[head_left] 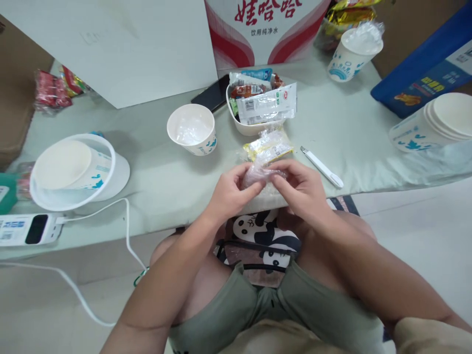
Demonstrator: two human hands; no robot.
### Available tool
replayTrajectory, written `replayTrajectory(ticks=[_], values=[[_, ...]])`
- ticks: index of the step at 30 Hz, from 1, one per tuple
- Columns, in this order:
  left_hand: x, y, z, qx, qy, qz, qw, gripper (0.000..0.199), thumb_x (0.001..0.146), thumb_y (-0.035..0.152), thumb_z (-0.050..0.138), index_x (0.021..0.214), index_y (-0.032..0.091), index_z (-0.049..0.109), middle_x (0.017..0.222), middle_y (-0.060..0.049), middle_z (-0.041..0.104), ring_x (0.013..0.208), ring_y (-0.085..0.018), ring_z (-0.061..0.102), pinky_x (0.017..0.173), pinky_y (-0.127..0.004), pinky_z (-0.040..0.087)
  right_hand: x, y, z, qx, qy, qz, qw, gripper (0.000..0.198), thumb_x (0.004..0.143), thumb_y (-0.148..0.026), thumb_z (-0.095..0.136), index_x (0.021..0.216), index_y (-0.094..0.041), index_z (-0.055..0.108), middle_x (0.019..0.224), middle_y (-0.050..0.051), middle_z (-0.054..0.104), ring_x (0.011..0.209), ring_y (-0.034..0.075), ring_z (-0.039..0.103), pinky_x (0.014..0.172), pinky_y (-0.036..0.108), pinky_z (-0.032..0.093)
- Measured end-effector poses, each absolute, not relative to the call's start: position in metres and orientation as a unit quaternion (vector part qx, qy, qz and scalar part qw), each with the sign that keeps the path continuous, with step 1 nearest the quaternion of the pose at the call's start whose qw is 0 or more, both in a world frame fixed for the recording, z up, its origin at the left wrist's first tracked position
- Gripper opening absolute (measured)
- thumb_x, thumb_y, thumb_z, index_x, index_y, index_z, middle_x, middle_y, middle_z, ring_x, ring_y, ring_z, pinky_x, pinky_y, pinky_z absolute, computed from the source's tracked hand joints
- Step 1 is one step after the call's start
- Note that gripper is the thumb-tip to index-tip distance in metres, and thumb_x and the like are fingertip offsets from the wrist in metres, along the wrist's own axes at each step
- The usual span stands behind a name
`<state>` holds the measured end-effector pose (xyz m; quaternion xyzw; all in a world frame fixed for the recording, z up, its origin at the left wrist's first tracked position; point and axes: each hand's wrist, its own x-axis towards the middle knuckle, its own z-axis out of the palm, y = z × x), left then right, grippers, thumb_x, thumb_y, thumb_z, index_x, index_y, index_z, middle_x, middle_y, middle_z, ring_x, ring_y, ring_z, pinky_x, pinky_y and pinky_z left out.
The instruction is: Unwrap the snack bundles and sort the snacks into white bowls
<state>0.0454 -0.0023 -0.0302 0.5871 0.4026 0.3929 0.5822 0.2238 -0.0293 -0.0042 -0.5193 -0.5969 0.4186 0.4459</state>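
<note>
Between my two hands, near the table's front edge, is a crumpled piece of clear plastic wrap point(259, 173). My left hand point(236, 189) pinches its left side between thumb and fingers. The fingers of my right hand point(297, 184) are closed on the right side of the same wrap. What the wrap contains, if anything, I cannot make out. Just beyond the hands lies a yellow-edged clear snack packet point(271, 146). A white utility knife point(321, 167) rests to the right of my right hand. Left of the packet stands a paper cup point(193, 130) with clear plastic inside.
Behind the packet, a white bowl point(250, 130) holds several wrapped snacks. A dark phone point(212, 96) lies beside it. At left are a white tub point(120, 169) with a paper cup and a power strip point(22, 230). Stacked cups point(409, 132) and a blue bag point(416, 73) stand right.
</note>
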Motion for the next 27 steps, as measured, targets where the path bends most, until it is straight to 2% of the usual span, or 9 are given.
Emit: replayTrajectory(ticks=[3, 6, 9, 13, 17, 20, 23, 25, 27], values=[[0.042, 0.002, -0.029, 0.579, 0.405, 0.403, 0.581, 0.021, 0.079, 0.033, 0.072, 0.093, 0.018, 0.071, 0.085, -0.002, 0.069, 0.08, -0.016, 0.062, 0.075, -0.029, 0.05, 0.219, -0.023, -0.008, -0.536, -0.629, 0.353, 0.438, 0.032, 0.079, -0.033, 0.074, 0.108, -0.024, 0.063, 0.115, 0.007, 0.068, 0.103, 0.022, 0.064, 0.085, 0.037, 0.053], [0.036, 0.006, -0.03, 0.603, 0.4, 0.424, 0.545, 0.015, 0.075, 0.029, 0.07, 0.087, 0.018, 0.069, 0.086, -0.002, 0.066, 0.083, -0.017, 0.062, 0.079, -0.03, 0.049, 0.213, -0.018, -0.014, -0.519, -0.641, 0.403, 0.396, 0.018, 0.083, -0.036, 0.069, 0.093, -0.022, 0.062, 0.091, 0.003, 0.069, 0.08, 0.017, 0.062, 0.073, 0.033, 0.05], [0.027, 0.012, -0.03, 0.605, 0.411, 0.488, 0.477, 0.019, 0.074, 0.028, 0.067, 0.091, 0.02, 0.065, 0.089, -0.003, 0.066, 0.084, -0.017, 0.061, 0.076, -0.029, 0.048, 0.208, -0.02, -0.015, -0.539, -0.637, 0.369, 0.409, 0.014, 0.084, -0.033, 0.064, 0.079, -0.022, 0.057, 0.071, -0.002, 0.06, 0.063, 0.013, 0.051, 0.061, 0.029, 0.042], [0.012, 0.025, -0.027, 0.546, 0.461, 0.619, 0.325, 0.006, 0.082, 0.026, 0.058, 0.078, 0.022, 0.056, 0.073, 0.0, 0.057, 0.069, -0.014, 0.051, 0.066, -0.027, 0.044, 0.199, -0.02, 0.003, -0.562, -0.648, 0.275, 0.433, 0.011, 0.083, -0.027, 0.064, 0.078, -0.023, 0.054, 0.072, -0.003, 0.056, 0.063, 0.013, 0.05, 0.06, 0.029, 0.04], [-0.004, 0.04, -0.025, 0.441, 0.484, 0.719, 0.232, 0.024, 0.088, 0.022, 0.052, 0.065, 0.021, 0.045, 0.062, 0.002, 0.041, 0.06, -0.012, 0.039, 0.059, -0.025, 0.037, 0.17, 0.017, 0.042, -0.541, -0.731, 0.133, 0.393, 0.007, 0.084, -0.023, 0.063, 0.083, -0.025, 0.056, 0.078, 0.001, 0.061, 0.07, 0.016, 0.053, 0.065, 0.031, 0.044], [-0.013, 0.046, -0.026, 0.378, 0.487, 0.75, 0.242, 0.028, 0.09, 0.019, 0.049, 0.063, 0.021, 0.041, 0.061, 0.002, 0.035, 0.059, -0.012, 0.036, 0.057, -0.025, 0.033, 0.132, 0.064, 0.066, -0.516, -0.815, 0.052, 0.258, 0.013, 0.087, -0.018, 0.056, 0.097, -0.024, 0.063, 0.096, 0.006, 0.068, 0.087, 0.022, 0.059, 0.073, 0.034, 0.047], [-0.02, 0.048, -0.027, 0.345, 0.485, 0.758, 0.266, 0.03, 0.09, 0.018, 0.049, 0.061, 0.021, 0.04, 0.06, 0.003, 0.032, 0.058, -0.012, 0.034, 0.056, -0.026, 0.03, 0.092, 0.1, 0.08, -0.465, -0.884, 0.017, 0.041, 0.029, 0.086, -0.01, 0.053, 0.107, -0.023, 0.069, 0.111, 0.008, 0.071, 0.098, 0.023, 0.064, 0.077, 0.033, 0.046], [-0.023, 0.047, -0.026, 0.33, 0.48, 0.763, 0.28, 0.031, 0.09, 0.017, 0.047, 0.06, 0.02, 0.04, 0.06, 0.002, 0.032, 0.058, -0.012, 0.034, 0.056, -0.027, 0.029, 0.073, 0.116, 0.085, -0.436, -0.894, 0.003, -0.103, 0.03, 0.083, -0.008, 0.059, 0.106, -0.022, 0.072, 0.11, 0.008, 0.071, 0.098, 0.025, 0.067, 0.077, 0.033, 0.047], [-0.025, 0.046, -0.024, 0.324, 0.474, 0.765, 0.29, 0.033, 0.091, 0.016, 0.045, 0.059, 0.02, 0.041, 0.06, 0.002, 0.033, 0.058, -0.012, 0.034, 0.056, -0.027, 0.028, 0.059, 0.129, 0.083, -0.425, -0.882, 0.012, -0.202, 0.02, 0.08, -0.011, 0.066, 0.096, -0.02, 0.075, 0.098, 0.006, 0.072, 0.093, 0.026, 0.069, 0.076, 0.036, 0.048]])
